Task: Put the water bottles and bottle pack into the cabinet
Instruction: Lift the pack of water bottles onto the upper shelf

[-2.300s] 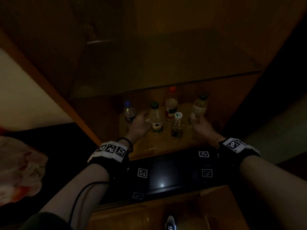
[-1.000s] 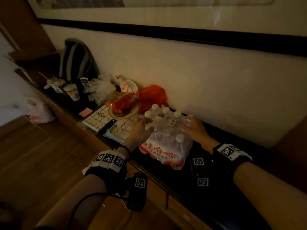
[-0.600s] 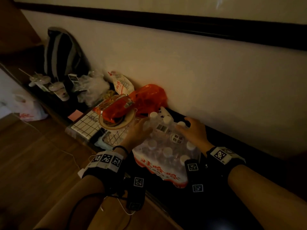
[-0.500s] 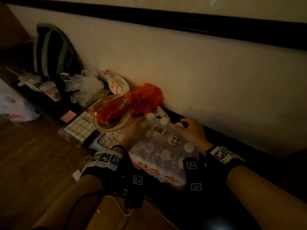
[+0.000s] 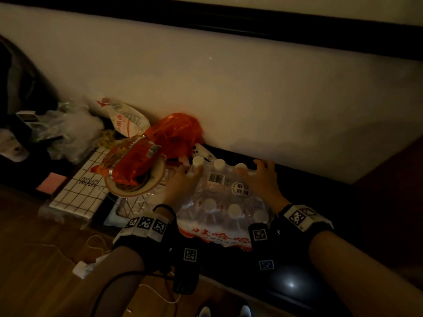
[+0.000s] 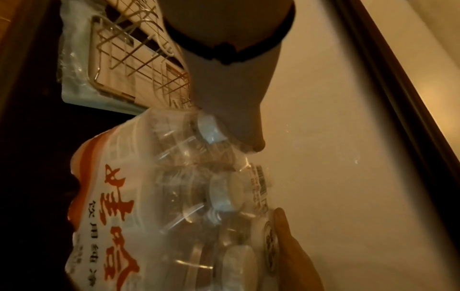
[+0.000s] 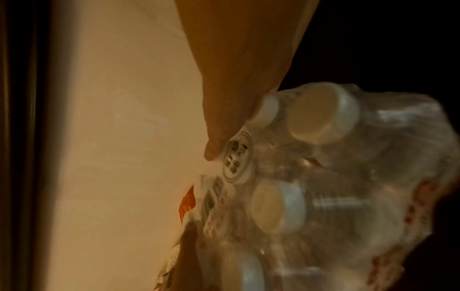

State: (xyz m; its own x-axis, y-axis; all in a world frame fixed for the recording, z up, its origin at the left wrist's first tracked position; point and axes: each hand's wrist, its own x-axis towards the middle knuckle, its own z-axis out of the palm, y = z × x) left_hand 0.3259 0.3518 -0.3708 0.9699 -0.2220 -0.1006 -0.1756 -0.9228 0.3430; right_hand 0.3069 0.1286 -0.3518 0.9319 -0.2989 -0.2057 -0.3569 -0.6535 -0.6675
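A shrink-wrapped bottle pack (image 5: 219,202) with white caps and red print stands on the dark countertop (image 5: 343,213) by the wall. My left hand (image 5: 183,181) grips its far left top corner, fingers curled round a cap. My right hand (image 5: 263,179) grips the far right top, fingers spread and curled over the caps. In the left wrist view the left thumb (image 6: 248,135) presses the wrap of the pack (image 6: 174,196). The right wrist view shows the right thumb (image 7: 216,149) on the pack (image 7: 323,177) beside a round sticker. No cabinet or single bottles are in view.
Just left of the pack a bowl with an orange snack packet (image 5: 130,165) sits on a wire rack (image 5: 135,202). An orange plastic bag (image 5: 176,131) lies behind, against the wall (image 5: 251,99). A white grid board (image 5: 80,191) and clear bags (image 5: 68,129) lie farther left. Wood floor (image 5: 34,259) is below.
Both hands left the bottles in the cabinet and took hold of the pack on the counter. Over the last second they slid farther over its top, and the pack now sits lower.
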